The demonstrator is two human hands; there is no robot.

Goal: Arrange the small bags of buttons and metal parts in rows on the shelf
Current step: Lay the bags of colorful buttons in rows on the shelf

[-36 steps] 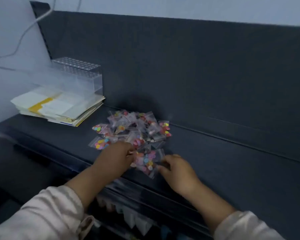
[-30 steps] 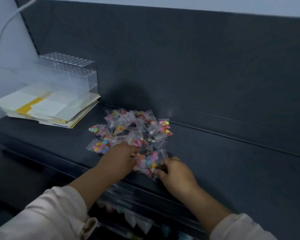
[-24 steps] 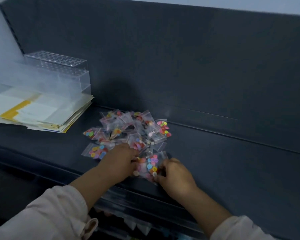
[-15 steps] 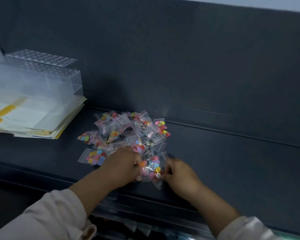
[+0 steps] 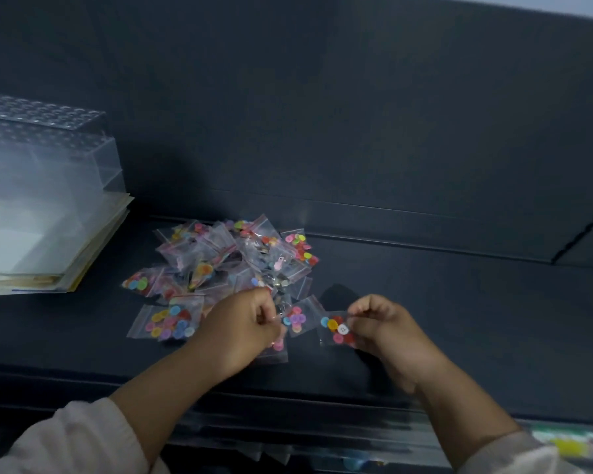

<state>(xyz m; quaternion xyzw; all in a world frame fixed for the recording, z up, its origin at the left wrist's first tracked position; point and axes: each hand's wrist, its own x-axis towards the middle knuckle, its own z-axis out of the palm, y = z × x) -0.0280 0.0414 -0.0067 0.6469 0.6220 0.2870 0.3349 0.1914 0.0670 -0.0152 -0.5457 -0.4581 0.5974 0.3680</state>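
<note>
dark grey shelf (image 5: 459, 319) w/ matching back panel (image 5: 322, 114), dim light.

right hand (image 5: 384, 328) had thumb + fingers curled, pinching the top edge of a small clear button bag (image 5: 338, 328). red, yellow, blue, pink btns and one white btn showed inside. that bag was apart from the heap, to its right, near the shelf's front half. it looked lifted off the surface, w/ a shadow under it.

left hand (image 5: 243, 330) was at the heap's near edge, fingers curled, pinching a second bag (image 5: 278, 307). contents too blurry to call.

btwn the two hands a pink/purple btn bag (image 5: 297, 321) lay flat on the shelf. another bag (image 5: 276, 352) was partly under the left hand.

just left of the left hand was a larger flat bag (image 5: 170, 325) full of mixed-colour btns. behind the hands the pile of bags (image 5: 233, 258) was a loose overlapping heap, mid-shelf, reaching approx to the back panel. a pink metal part (image 5: 278, 265) was visible in one bag, and a btn bag (image 5: 302, 246) sat on the far right edge.

far left: a clear plastic box (image 5: 42, 148) sat on a paper stack (image 5: 65, 254), near the heap but not touching it.

light sleeves (image 5: 65, 439) covered both forearms. stuff below the shelf front was blurred.
</note>
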